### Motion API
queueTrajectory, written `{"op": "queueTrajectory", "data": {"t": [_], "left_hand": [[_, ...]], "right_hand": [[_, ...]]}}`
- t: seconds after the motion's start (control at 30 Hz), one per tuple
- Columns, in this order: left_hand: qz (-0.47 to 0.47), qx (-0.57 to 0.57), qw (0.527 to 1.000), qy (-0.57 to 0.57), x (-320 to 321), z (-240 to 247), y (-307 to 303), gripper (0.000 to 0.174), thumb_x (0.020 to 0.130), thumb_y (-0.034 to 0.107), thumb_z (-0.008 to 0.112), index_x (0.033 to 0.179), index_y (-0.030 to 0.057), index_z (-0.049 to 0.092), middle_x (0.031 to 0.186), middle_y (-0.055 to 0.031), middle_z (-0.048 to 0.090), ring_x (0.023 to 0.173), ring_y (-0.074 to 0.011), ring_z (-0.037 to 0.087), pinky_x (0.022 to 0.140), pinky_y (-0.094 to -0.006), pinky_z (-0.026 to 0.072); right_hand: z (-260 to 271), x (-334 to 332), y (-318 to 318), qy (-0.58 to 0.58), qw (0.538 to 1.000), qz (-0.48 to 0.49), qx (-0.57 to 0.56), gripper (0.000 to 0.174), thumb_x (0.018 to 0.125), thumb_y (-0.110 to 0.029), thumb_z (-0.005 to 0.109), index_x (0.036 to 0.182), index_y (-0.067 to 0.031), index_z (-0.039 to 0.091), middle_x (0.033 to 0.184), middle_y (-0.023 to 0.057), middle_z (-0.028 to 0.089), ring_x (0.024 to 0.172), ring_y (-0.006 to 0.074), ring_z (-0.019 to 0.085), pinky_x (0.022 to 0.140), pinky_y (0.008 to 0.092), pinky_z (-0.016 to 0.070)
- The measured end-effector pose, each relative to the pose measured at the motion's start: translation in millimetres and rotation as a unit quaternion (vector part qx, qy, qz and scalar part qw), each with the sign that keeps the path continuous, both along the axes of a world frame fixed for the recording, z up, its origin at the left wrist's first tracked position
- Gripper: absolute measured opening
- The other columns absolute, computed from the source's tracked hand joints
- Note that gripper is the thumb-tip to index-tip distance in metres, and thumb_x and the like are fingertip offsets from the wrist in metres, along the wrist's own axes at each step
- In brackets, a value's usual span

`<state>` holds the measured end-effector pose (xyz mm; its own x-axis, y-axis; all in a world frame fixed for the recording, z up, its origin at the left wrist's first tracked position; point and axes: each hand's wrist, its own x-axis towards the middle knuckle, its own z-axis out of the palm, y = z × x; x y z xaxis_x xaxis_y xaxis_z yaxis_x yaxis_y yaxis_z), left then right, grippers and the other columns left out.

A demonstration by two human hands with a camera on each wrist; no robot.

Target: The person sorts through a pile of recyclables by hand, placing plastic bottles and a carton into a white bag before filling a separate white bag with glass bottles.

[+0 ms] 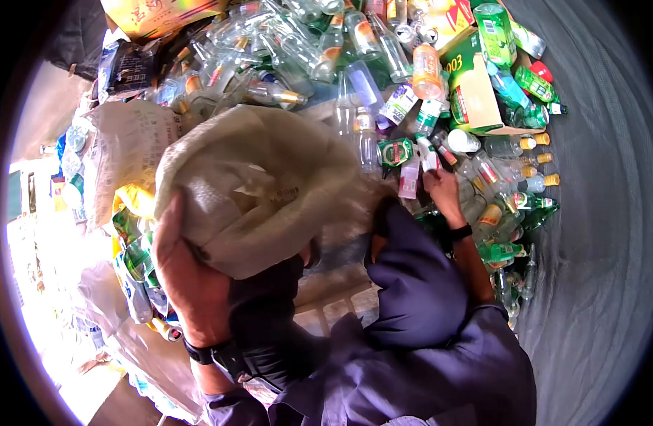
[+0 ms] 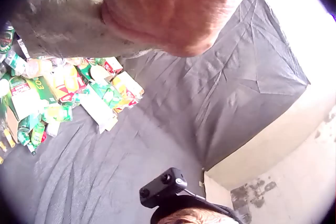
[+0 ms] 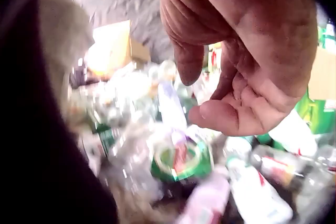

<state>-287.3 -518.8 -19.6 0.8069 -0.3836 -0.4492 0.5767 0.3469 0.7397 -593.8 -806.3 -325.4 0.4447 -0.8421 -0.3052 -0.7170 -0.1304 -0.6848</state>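
Observation:
A whitish woven sack [image 1: 262, 245] is held with its mouth open in front of the person's lap. My left hand [image 1: 191, 284] grips its near left edge, and part of the fingers is hidden by the cloth. The left wrist view shows that same hand [image 2: 173, 8] bunched against the sack [image 2: 63, 29]. Over the bottle pile, my right hand [image 1: 442, 190] reaches down beside a pink-labelled bottle [image 1: 409, 179]. Seen from the right wrist, the hand's [image 3: 236, 71] fingers bend loosely, with a gap between thumb and fingertips. A green-labelled bottle [image 1: 396, 152] lies just left of it.
Glass and plastic bottles [image 1: 291, 50] are heaped at the back. A cardboard box [image 1: 475, 92] stands among them at the right. Another filled sack [image 1: 128, 156] leans at the left. Dark grey sheeting [image 1: 589, 248] covers the right side.

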Motion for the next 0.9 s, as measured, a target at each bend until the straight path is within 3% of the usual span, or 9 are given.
{"op": "queueTrajectory", "data": {"t": [0.07, 0.13, 0.23, 0.3, 0.6, 0.67, 0.7, 0.77, 0.9], "left_hand": [[-0.005, -0.006, 1.0, -0.005, 2, -1, 6, 0.04, 0.097, 0.019, 0.059, 0.131, -0.0011, 0.056, 0.125, -0.0154, 0.064, 0.113, -0.0276, 0.063, 0.101, -0.0448, 0.0492], [-0.016, -0.012, 1.0, 0.003, 1, -1, 5, 0.04, 0.097, 0.019, 0.06, 0.131, -0.0011, 0.055, 0.125, -0.0153, 0.064, 0.113, -0.0276, 0.063, 0.101, -0.045, 0.0491], [-0.017, 0.009, 1.0, 0.006, -2, -3, 1, 0.041, 0.097, 0.02, 0.06, 0.132, -0.0013, 0.054, 0.126, -0.0155, 0.063, 0.115, -0.0281, 0.062, 0.101, -0.045, 0.0488], [-0.021, 0.036, 0.999, -0.007, -6, -4, -6, 0.043, 0.097, 0.021, 0.06, 0.133, -0.0017, 0.053, 0.128, -0.0158, 0.062, 0.117, -0.0287, 0.06, 0.102, -0.0456, 0.0481], [-0.125, 0.056, 0.99, 0.034, -20, -7, -25, 0.044, 0.095, 0.018, 0.062, 0.133, -0.0026, 0.053, 0.125, -0.0154, 0.064, 0.113, -0.0278, 0.063, 0.101, -0.0432, 0.0489], [-0.136, 0.055, 0.989, 0.021, -22, -9, -25, 0.043, 0.095, 0.017, 0.061, 0.132, -0.003, 0.054, 0.123, -0.015, 0.065, 0.111, -0.0269, 0.064, 0.1, -0.042, 0.0499], [-0.155, 0.05, 0.987, 0.019, -23, -7, -26, 0.042, 0.095, 0.017, 0.061, 0.131, -0.0032, 0.055, 0.122, -0.0147, 0.065, 0.109, -0.0259, 0.065, 0.098, -0.0411, 0.051], [-0.171, 0.045, 0.984, 0.016, -23, -6, -25, 0.04, 0.095, 0.017, 0.06, 0.13, -0.0033, 0.056, 0.12, -0.0145, 0.066, 0.107, -0.0249, 0.065, 0.097, -0.0402, 0.052], [-0.197, 0.022, 0.98, 0.032, -22, -8, -21, 0.041, 0.094, 0.015, 0.065, 0.131, -0.0001, 0.056, 0.124, -0.0123, 0.065, 0.112, -0.0249, 0.064, 0.1, -0.0412, 0.0509]], "right_hand": [[-32, -20, 13, 0.052, 0.999, 0.0, -0.006, 0.028, 0.088, -0.025, 0.064, 0.082, 0.0024, 0.067, 0.066, 0.0101, 0.064, 0.061, 0.0196, 0.062, 0.056, 0.0358, 0.0453], [-54, -30, 28, 0.058, 0.994, 0.068, -0.06, 0.037, 0.085, -0.034, 0.065, 0.087, 0.0026, 0.067, 0.074, 0.0207, 0.067, 0.069, 0.0378, 0.065, 0.063, 0.0468, 0.048], [-81, -22, 43, 0.161, 0.986, 0.036, -0.038, 0.042, 0.083, -0.039, 0.065, 0.093, 0.0013, 0.068, 0.086, 0.0259, 0.068, 0.081, 0.0486, 0.063, 0.072, 0.0527, 0.0494], [-83, -11, 48, 0.183, 0.983, 0.011, -0.019, 0.047, 0.082, -0.045, 0.065, 0.096, 0.0007, 0.067, 0.098, 0.0264, 0.069, 0.094, 0.0461, 0.066, 0.082, 0.0526, 0.0514], [-112, -10, 49, 0.151, 0.983, -0.087, -0.059, 0.051, 0.082, -0.045, 0.067, 0.09, 0.0055, 0.068, 0.082, 0.0293, 0.067, 0.08, 0.0452, 0.067, 0.076, 0.0492, 0.0524], [-95, -20, 47, 0.024, 0.99, -0.14, 0.001, 0.045, 0.082, -0.041, 0.069, 0.082, 0.004, 0.067, 0.067, 0.0193, 0.064, 0.064, 0.0319, 0.065, 0.061, 0.0411, 0.0507], [-86, -29, 47, 0.023, 0.99, -0.138, 0.002, 0.045, 0.082, -0.041, 0.069, 0.082, 0.004, 0.067, 0.067, 0.0193, 0.064, 0.064, 0.0319, 0.065, 0.061, 0.0411, 0.0507], [-54, -42, 49, -0.014, 0.96, -0.222, 0.173, 0.042, 0.086, -0.036, 0.065, 0.086, 0.0062, 0.067, 0.077, 0.0173, 0.065, 0.069, 0.0215, 0.061, 0.064, 0.0383, 0.0469], [-17, -72, 63, -0.023, 0.971, -0.21, 0.108, 0.033, 0.088, -0.027, 0.065, 0.086, 0.0062, 0.066, 0.073, 0.0085, 0.061, 0.068, 0.011, 0.053, 0.059, 0.032, 0.0426]]}}
